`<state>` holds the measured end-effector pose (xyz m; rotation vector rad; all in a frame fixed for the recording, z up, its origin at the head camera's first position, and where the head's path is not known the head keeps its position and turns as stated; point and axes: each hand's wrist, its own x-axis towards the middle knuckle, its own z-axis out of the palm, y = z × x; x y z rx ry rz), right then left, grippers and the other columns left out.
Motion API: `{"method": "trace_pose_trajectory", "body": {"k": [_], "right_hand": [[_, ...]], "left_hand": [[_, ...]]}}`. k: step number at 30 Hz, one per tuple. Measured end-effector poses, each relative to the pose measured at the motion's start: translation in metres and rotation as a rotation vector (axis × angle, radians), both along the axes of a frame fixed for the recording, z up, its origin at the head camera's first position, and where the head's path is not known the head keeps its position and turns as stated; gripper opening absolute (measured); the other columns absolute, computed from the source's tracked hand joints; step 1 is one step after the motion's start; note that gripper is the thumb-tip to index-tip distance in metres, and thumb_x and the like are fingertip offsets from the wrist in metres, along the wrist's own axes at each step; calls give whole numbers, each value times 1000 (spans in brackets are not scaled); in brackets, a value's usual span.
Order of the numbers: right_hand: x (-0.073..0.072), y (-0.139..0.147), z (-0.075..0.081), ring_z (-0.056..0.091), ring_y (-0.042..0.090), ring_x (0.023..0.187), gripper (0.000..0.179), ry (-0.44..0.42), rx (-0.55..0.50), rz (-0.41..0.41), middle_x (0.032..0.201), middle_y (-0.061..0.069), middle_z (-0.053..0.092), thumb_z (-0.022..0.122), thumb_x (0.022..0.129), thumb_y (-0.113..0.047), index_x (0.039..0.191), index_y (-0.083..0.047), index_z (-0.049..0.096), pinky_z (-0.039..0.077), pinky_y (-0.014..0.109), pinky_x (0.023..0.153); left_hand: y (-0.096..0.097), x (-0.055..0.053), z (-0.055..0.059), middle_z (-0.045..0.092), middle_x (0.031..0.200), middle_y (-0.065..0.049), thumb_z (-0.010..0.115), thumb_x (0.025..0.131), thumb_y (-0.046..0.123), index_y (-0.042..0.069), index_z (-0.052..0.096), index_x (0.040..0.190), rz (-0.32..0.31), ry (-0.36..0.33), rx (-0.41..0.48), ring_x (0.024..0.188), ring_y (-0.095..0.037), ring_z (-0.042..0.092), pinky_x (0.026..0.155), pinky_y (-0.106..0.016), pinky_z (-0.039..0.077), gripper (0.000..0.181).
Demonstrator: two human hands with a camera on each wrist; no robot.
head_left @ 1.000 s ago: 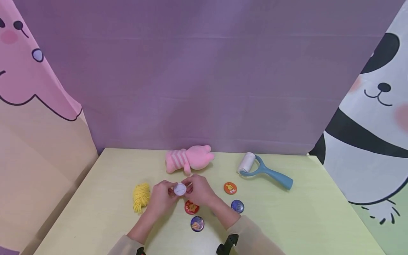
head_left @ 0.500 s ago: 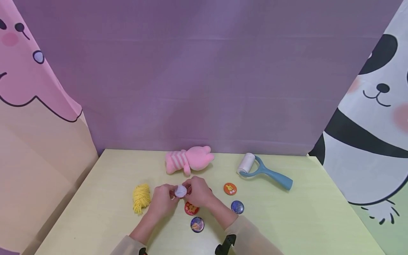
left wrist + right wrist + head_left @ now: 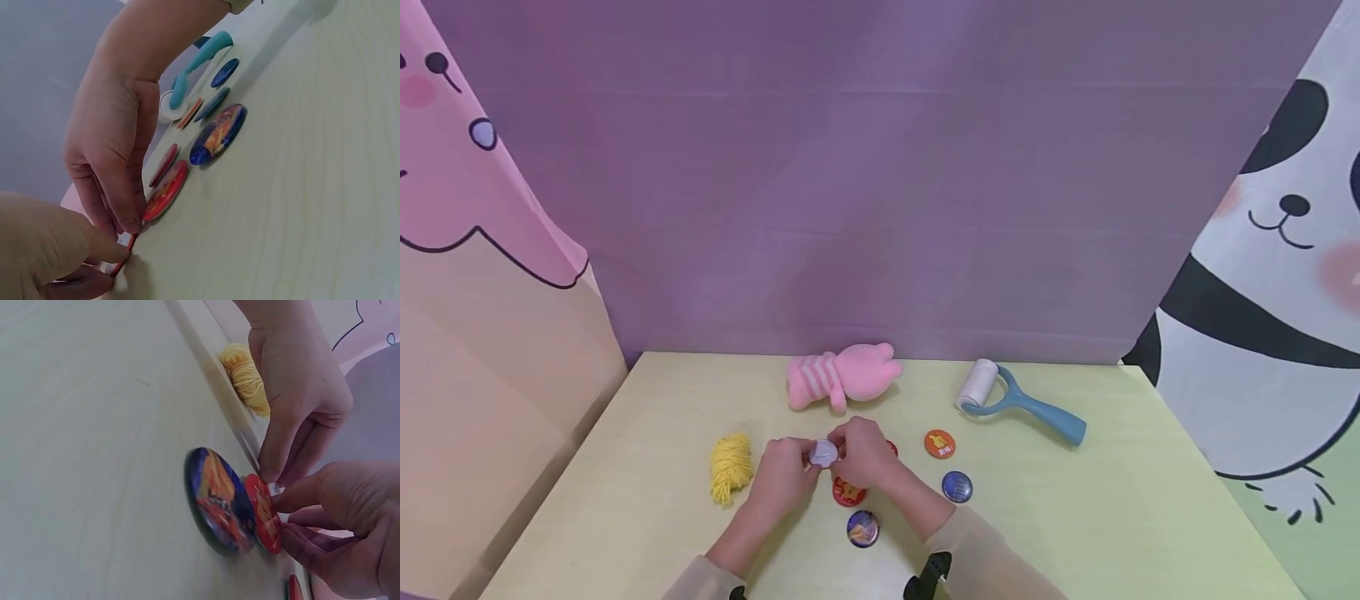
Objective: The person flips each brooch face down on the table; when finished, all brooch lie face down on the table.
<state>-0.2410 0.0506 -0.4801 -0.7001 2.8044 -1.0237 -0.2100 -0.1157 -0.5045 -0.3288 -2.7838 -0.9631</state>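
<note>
Both hands pinch a round button badge [image 3: 823, 453] with its pale back up, just above the table. My left hand [image 3: 782, 477] grips its left edge, my right hand [image 3: 865, 454] its right edge. In the left wrist view the badge shows edge-on as a thin red rim [image 3: 132, 242], partly hidden by fingertips. Close by on the table, toward the person, lie a red badge with a bear [image 3: 848, 492] and a dark blue badge with an orange picture [image 3: 862, 529]. Another red badge [image 3: 892, 447] peeks out beyond the right hand.
Yellow yarn [image 3: 731, 468] lies left of the hands, a pink plush toy [image 3: 846, 377] behind them. At right are an orange badge [image 3: 940, 444], a blue badge [image 3: 957, 487] and a blue-handled lint roller [image 3: 1022, 404]. The left wrist view shows a further blue badge [image 3: 211, 104].
Both hands have drifted slightly toward the person with the badge still pinched between them. Beyond the right hand, the edge of a red badge has come into sight. The table things have stayed put.
</note>
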Motion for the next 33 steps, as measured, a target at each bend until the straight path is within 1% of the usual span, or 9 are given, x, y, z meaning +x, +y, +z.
{"method": "trace_pose_trajectory", "body": {"k": [3, 7, 14, 19, 24, 26, 28, 30, 33], "right_hand": [[0, 9, 5, 66, 18, 81, 33, -5, 2, -17, 97, 15, 74, 80, 84, -2, 115, 5, 76, 58, 29, 72], [-4, 35, 14, 73, 28, 92, 35, 67, 24, -38, 108, 16, 76, 79, 87, -2, 122, 2, 74, 62, 39, 81], [-1, 81, 27, 70, 24, 89, 32, 136, 83, -109, 109, 16, 74, 81, 89, -5, 121, -2, 75, 62, 39, 81], [4, 95, 30, 71, 24, 91, 31, 140, 114, -121, 109, 16, 73, 81, 90, -6, 121, -2, 75, 62, 39, 80], [11, 100, 25, 72, 25, 91, 31, 112, 97, -123, 109, 17, 74, 80, 90, -3, 120, -2, 76, 62, 37, 78], [13, 100, 23, 71, 24, 91, 31, 90, 93, -130, 110, 16, 73, 80, 90, -2, 120, -3, 75, 62, 37, 79], [16, 100, 21, 71, 23, 92, 32, 60, 89, -129, 113, 15, 73, 80, 90, -2, 122, -3, 75, 63, 38, 82], [18, 99, 17, 71, 22, 93, 34, 40, 86, -127, 114, 14, 73, 80, 90, -2, 123, -3, 74, 63, 40, 83], [20, 98, 11, 71, 23, 93, 35, 29, 75, -116, 116, 14, 73, 81, 89, -1, 123, -3, 74, 63, 41, 83]], "left_hand": [[4, 1, 5, 79, 89, -12, 85, 84, 1, -5, 80, 105, -15, -14, -11, 73, -14, 61, 69, -31, 57, 23], [14, 0, 15, 79, 94, -15, 86, 84, 3, -8, 77, 115, -41, -23, -4, 72, -14, 59, 65, -28, 53, 35], [32, 1, 29, 78, 98, -13, 84, 86, 7, -3, 77, 120, -156, -7, 20, 79, -15, 63, 68, -26, 53, 36], [39, 4, 30, 75, 90, -13, 83, 87, 7, -3, 76, 122, -186, -59, 22, 75, -17, 61, 63, -25, 52, 37], [44, 2, 26, 79, 116, -18, 84, 88, 9, -2, 76, 124, -196, -89, -2, 97, -29, 74, 81, -39, 64, 38], [47, 0, 24, 79, 118, -19, 85, 88, 9, -3, 76, 123, -207, -94, 1, 99, -31, 75, 82, -42, 65, 39], [49, -1, 21, 79, 115, -18, 85, 87, 10, -3, 76, 123, -207, -93, -4, 96, -29, 74, 80, -39, 65, 39], [51, -1, 18, 79, 102, -15, 86, 87, 10, -2, 77, 123, -204, -95, -4, 85, -24, 71, 70, -33, 61, 39], [54, -2, 13, 68, 78, -4, 86, 87, 11, 0, 77, 125, -200, -104, -11, 69, -14, 57, 57, -23, 45, 40]]}}
